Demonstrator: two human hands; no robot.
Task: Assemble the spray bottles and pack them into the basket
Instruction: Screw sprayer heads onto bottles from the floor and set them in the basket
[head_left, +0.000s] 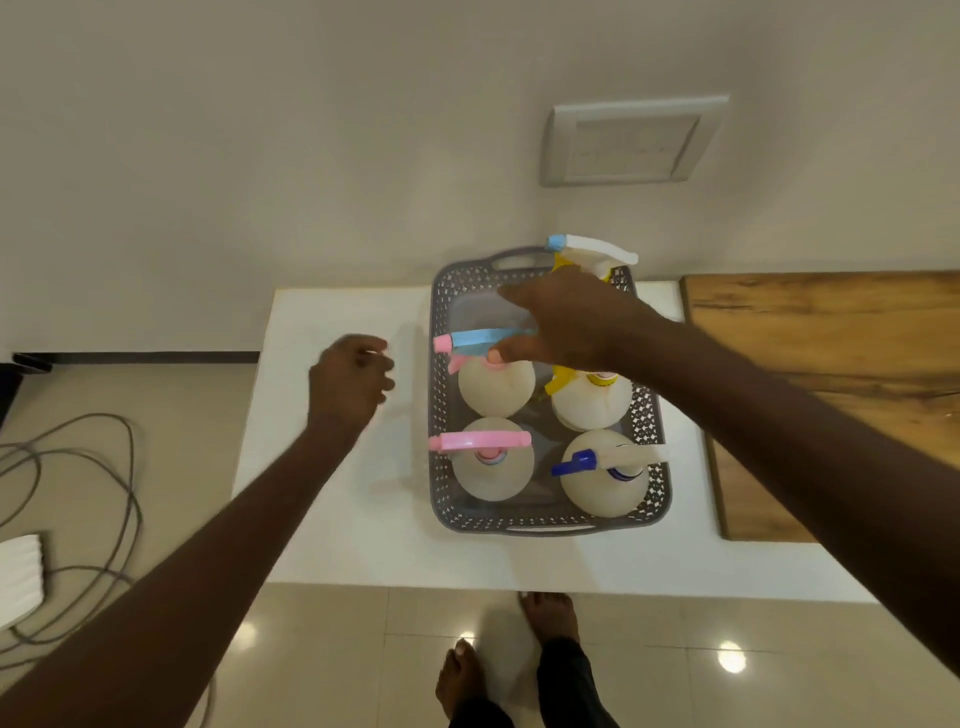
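White table (332, 519), grey basket (441, 467) long axis running away, five bottles upright, nozzles leftward, right hand (566, 322) pinching blue sprayer (483, 338), left hand (350, 379) loosely curled, holding nothing.

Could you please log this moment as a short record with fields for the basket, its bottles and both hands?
basket: grey basket on white table
bottles in basket: five visible, sprayers fitted
free slot: far left
right hand: over the basket, at the blue-and-pink sprayer; grip unclear
left hand: above the table, left of basket, loosely curled, holding nothing
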